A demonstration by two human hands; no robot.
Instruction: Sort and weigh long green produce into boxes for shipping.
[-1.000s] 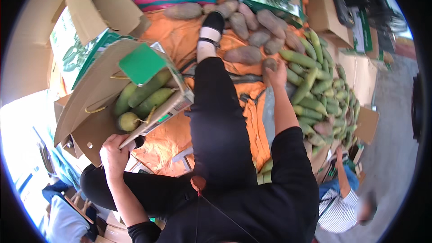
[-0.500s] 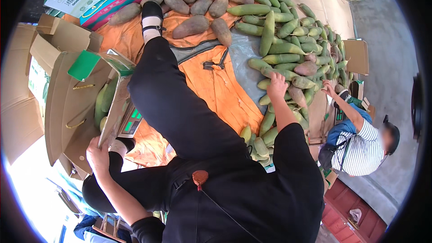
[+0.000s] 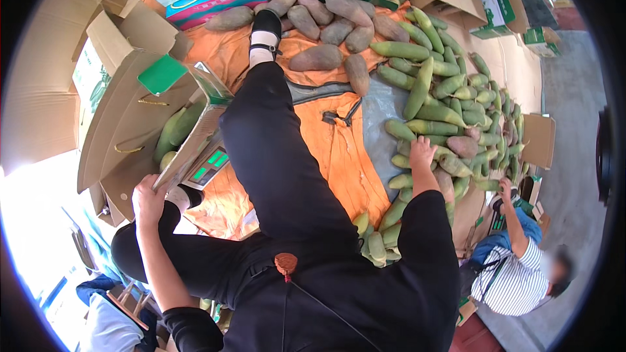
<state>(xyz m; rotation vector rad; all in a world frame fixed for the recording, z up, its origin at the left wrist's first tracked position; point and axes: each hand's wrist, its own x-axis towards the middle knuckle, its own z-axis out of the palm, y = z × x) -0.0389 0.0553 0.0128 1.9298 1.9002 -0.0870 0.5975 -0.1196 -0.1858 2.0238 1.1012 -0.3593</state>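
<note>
My left hand (image 3: 149,199) is closed on the near edge of an open cardboard box (image 3: 184,150), fingers bent over its rim. Inside that box lie several green radishes (image 3: 171,132). A scale with lit green displays (image 3: 210,164) shows beside the box wall. Over the pile at the right, my right hand (image 3: 422,154) has its fingers curled on a green radish (image 3: 445,152), which is partly hidden by the hand. Around it are many more green radishes (image 3: 435,114) and a few reddish-brown ones (image 3: 462,146).
Brown, soil-covered radishes (image 3: 316,58) lie by my shod foot (image 3: 266,34) on an orange sheet (image 3: 339,166). Printed boxes (image 3: 215,0) stand at the far side. At the right a co-worker in a striped shirt (image 3: 512,280) reaches to the pile's edge.
The whole view has shifted, the pile now sitting lower and further right. Both my hands keep their places on the box and the radish. The co-worker's hand now touches a green radish.
</note>
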